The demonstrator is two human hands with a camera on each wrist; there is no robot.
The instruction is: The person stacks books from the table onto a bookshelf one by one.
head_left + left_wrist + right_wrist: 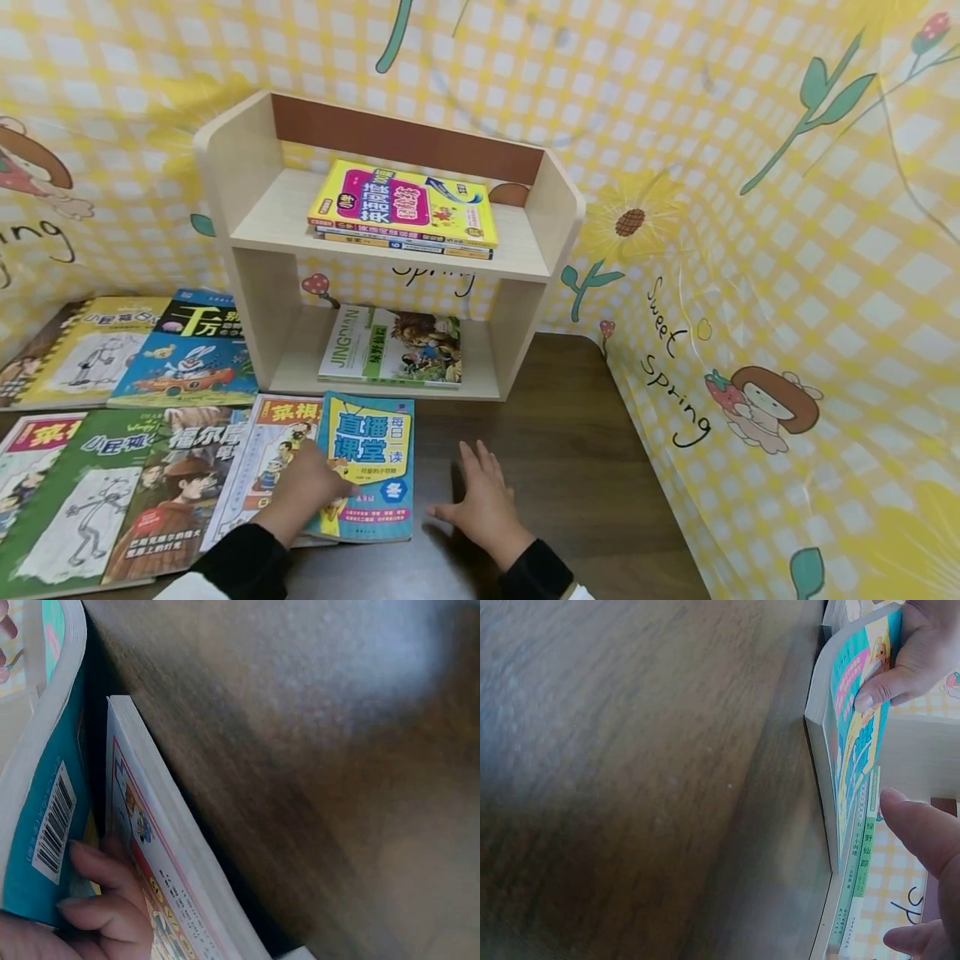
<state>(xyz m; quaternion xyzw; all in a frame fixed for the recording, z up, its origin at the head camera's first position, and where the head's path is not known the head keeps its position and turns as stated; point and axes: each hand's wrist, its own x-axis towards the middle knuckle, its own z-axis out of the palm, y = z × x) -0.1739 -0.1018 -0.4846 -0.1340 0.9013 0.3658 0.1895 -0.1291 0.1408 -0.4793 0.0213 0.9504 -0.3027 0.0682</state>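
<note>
Right in front of the person, the left hand (311,483) had a blue book (390,462) by its left edge, the grip pinching it with the thumb on the cover and fingertips tucked underneath. That book was over the desk (592,450), just in front of the shelf (258,325), its left side overlapping a white comic (240,492). From where I stood the right hand (483,500) was just beside the book's right edge and apart from it, its grip spread, fingers stretched toward the shelf and thumb pointing at the book. Past the comic, a detective book (176,492) and a green book (82,500) lay in an overlapping row, and behind them were a rabbit book (187,350) and a yellow spiral book (97,342). The shelf's upper board carried a stack topped by a bright yellow book (408,204), while a green-and-white book (397,346) lay on the lower one, all against yellow checked cloth (750,208)
</note>
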